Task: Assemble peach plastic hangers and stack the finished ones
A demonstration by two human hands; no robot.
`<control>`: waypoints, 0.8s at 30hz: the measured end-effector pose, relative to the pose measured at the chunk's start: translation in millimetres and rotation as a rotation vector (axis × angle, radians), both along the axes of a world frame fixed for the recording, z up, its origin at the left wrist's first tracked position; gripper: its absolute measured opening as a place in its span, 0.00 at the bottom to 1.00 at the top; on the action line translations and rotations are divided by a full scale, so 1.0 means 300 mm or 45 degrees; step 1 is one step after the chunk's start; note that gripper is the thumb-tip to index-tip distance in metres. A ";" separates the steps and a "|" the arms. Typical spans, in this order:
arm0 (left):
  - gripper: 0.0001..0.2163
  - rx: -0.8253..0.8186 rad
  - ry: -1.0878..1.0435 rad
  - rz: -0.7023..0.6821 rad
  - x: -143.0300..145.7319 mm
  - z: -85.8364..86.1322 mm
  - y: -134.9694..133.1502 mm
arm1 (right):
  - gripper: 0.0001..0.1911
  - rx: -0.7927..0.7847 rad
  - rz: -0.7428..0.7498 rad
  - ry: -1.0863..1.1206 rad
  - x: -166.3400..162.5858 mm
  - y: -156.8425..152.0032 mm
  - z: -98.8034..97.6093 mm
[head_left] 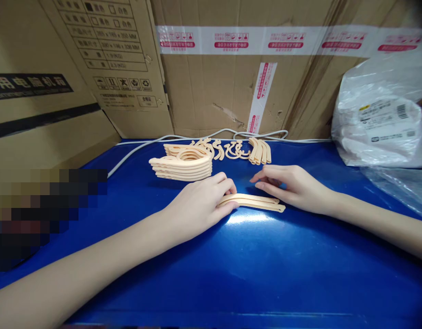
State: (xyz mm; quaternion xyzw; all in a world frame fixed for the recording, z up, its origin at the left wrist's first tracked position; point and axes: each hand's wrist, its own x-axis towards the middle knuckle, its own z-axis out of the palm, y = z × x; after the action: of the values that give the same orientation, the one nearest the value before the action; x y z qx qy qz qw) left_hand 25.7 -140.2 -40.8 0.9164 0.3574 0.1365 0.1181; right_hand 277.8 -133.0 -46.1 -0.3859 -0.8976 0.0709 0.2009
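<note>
On the blue table (231,274) lies a long, curved peach plastic piece (257,202). My left hand (200,205) rests on its left end with fingers curled round it. My right hand (293,187) lies over its right half, fingers stretched out flat and touching the piece from above. Behind the hands is a stack of similar peach hanger parts (181,165). Further back lie small peach hooks (231,150) and a bundle of curved pieces (261,151).
Cardboard boxes (224,73) wall off the back and left. A white cable (142,146) runs along the table's far edge. A white plastic bag (382,123) sits at the right. A blurred patch covers something at the left edge.
</note>
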 end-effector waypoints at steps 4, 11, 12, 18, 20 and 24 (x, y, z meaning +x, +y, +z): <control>0.09 0.021 0.000 -0.010 0.000 -0.002 -0.001 | 0.13 0.267 -0.086 -0.201 -0.015 0.057 0.039; 0.08 0.006 -0.005 -0.010 0.004 -0.001 -0.004 | 0.14 0.436 -0.160 -0.515 -0.096 0.203 0.087; 0.08 0.006 -0.006 -0.015 0.004 -0.001 -0.004 | 0.14 0.450 -0.178 -0.541 -0.108 0.221 0.087; 0.08 0.012 -0.006 -0.012 0.003 -0.001 -0.007 | 0.12 0.296 -0.348 -0.598 -0.153 0.310 0.090; 0.08 0.011 -0.006 -0.016 0.002 -0.003 -0.008 | 0.11 0.232 -0.384 -0.606 -0.159 0.332 0.091; 0.08 0.011 -0.011 -0.023 0.001 -0.008 -0.006 | 0.09 0.175 -0.395 -0.590 -0.162 0.361 0.088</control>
State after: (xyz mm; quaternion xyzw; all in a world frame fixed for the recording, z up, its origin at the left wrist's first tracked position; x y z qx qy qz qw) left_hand 25.9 -141.9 -43.1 0.9194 0.3481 0.1410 0.1168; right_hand 229.3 -24.8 -19.6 -0.5101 -0.8525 -0.1119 0.0244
